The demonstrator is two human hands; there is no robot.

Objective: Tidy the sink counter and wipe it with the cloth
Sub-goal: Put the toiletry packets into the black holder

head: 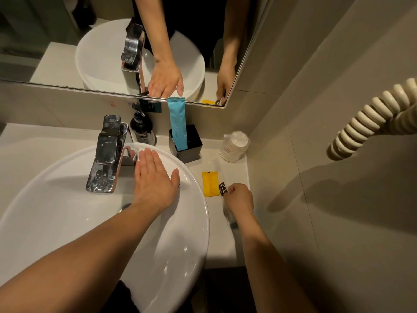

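Head view: left hand (pixel 155 179) flat, fingers spread, over white basin (pixel 194 233) beside faucet (pixel 108 154), holding nothing. Right hand (pixel 240 196) pinched closed on a clear wrapper with black label (pixel 223 188), touching yellow packet (pixel 210 184) on surface (pixel 225 245). Cloth not visible.

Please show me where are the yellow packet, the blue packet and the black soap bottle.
yellow packet (pixel 211 184): head view, on the middle of its flat face.
blue packet (pixel 177 123): head view, on its mid length, above the black holder.
black soap bottle (pixel 142 129): head view, on the dark body below the pump.
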